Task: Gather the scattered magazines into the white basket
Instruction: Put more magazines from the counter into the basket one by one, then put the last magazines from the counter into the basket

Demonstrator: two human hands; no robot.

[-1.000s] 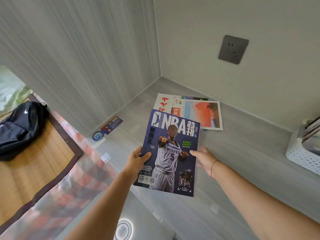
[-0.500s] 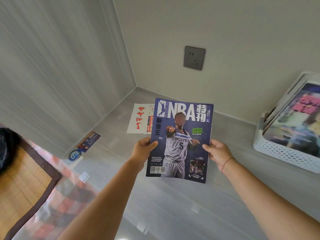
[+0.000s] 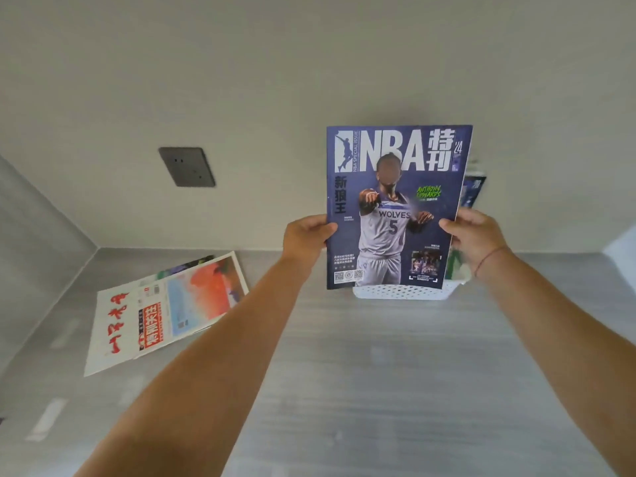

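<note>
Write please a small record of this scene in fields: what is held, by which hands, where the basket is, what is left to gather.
held: NBA magazine, upright, cover toward the camera
hands: left hand grips its left edge, right hand its right edge
basket: white basket, by the wall, mostly hidden behind the held magazine
left to gather: overlapping magazines, flat on the grey surface, at left
</note>
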